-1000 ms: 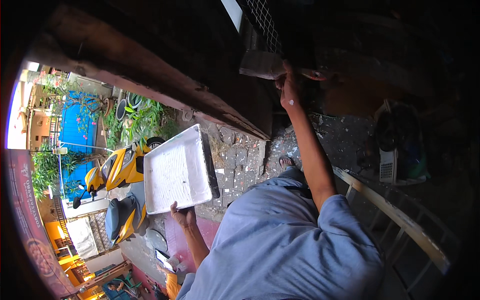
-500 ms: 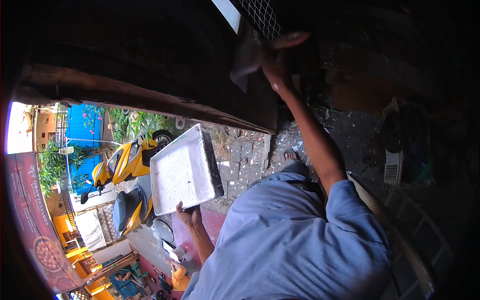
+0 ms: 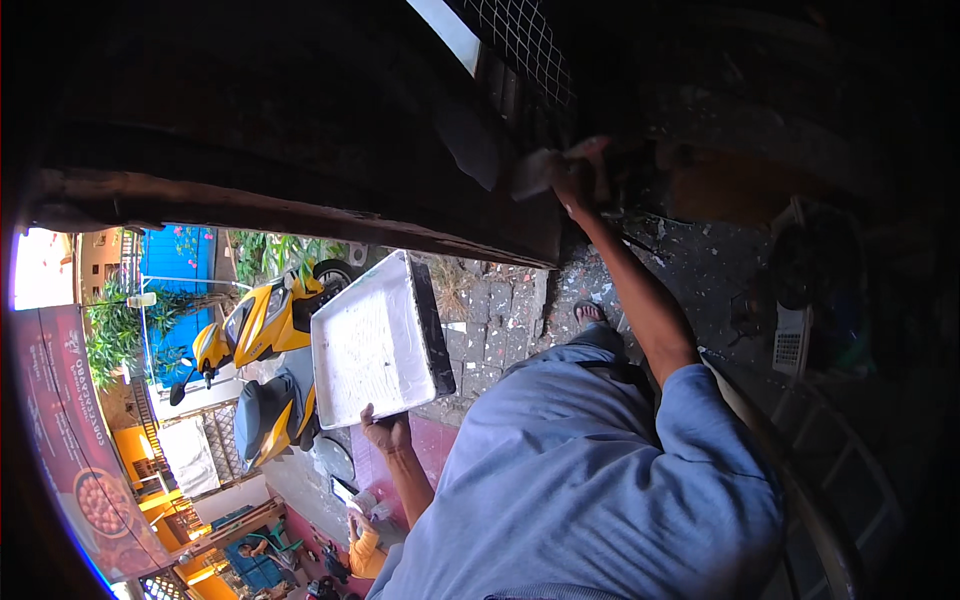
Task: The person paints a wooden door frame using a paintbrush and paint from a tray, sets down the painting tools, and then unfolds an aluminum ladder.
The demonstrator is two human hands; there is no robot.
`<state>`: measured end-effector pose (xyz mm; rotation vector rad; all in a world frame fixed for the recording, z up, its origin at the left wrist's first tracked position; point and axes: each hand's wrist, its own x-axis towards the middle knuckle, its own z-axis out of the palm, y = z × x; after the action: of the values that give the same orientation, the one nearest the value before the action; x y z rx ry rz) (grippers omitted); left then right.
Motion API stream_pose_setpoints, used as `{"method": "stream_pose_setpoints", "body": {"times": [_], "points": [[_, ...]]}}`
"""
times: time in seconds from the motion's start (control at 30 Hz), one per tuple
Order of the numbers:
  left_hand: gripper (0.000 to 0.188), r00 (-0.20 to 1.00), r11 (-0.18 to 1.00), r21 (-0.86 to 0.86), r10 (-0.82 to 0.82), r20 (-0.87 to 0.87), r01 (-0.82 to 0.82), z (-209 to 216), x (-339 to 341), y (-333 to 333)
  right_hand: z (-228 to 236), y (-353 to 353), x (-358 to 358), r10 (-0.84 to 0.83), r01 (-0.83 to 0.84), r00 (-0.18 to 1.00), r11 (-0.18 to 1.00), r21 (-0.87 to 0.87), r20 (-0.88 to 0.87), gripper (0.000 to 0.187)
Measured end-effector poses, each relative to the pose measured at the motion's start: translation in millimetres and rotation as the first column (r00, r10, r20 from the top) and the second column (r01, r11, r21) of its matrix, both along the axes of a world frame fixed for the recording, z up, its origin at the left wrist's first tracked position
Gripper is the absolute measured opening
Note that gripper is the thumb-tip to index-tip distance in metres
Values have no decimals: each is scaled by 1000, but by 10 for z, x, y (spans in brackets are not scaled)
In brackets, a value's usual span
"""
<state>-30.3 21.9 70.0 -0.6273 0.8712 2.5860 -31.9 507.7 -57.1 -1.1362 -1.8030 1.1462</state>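
Note:
My left hand point(image 3: 388, 432) grips the lower edge of a shallow paint tray point(image 3: 375, 345), thumb over the rim. White paint coats the tray's inside, and its outer side is dark and smeared. Farther up, in deep shade, my right hand point(image 3: 573, 187) is closed round a tool with a reddish handle point(image 3: 588, 148) and a broad pale head point(image 3: 535, 174). Blur and shade hide whether it is a brush or a scraper. The pale head lies at a dark wall-like surface point(image 3: 350, 130), beside a greyish patch point(image 3: 465, 145).
Wire mesh point(image 3: 520, 45) borders the dark surface. Pale flecks litter the paved floor point(image 3: 690, 260) by my sandalled foot point(image 3: 590, 312). A curved rail point(image 3: 800, 480) runs at my right. Yellow motorbikes point(image 3: 265, 320) stand beyond the tray, with a person in orange point(image 3: 367, 552) below them.
My right hand has moved down and slightly right with its tool, uncovering more of the greyish patch. My left hand still holds the paint tray; the whole view has shifted slightly.

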Motion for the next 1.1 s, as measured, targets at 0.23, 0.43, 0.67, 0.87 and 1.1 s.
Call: {"method": "stream_pose_setpoints", "body": {"times": [0.23, 0.43, 0.67, 0.87, 1.1], "points": [[56, 1000, 999, -36, 19, 14, -18, 36, 27, 36, 1704, 260, -286, 102, -69, 874, 994, 87, -474, 32], [55, 1000, 999, -41, 7, -1, -7, 20, 0, 73, 1128, 171, -297, -58, -129, 701, 970, -206, -711, 22], [52, 1000, 999, -40, -15, -3, 15, 27, -4, 80, 1644, 36, -106, 158, -61, 847, 977, 202, -508, 25], [51, 999, 998, -22, -52, 3, 52, 10, -26, 52, 3165, 309, -239, 202, 126, 950, 451, 884, -238, 7], [49, 999, 999, -4, -38, 23, 38, -60, -47, -17, 2281, -38, -147, 229, -123, 694, 972, 201, -683, 8]]}}
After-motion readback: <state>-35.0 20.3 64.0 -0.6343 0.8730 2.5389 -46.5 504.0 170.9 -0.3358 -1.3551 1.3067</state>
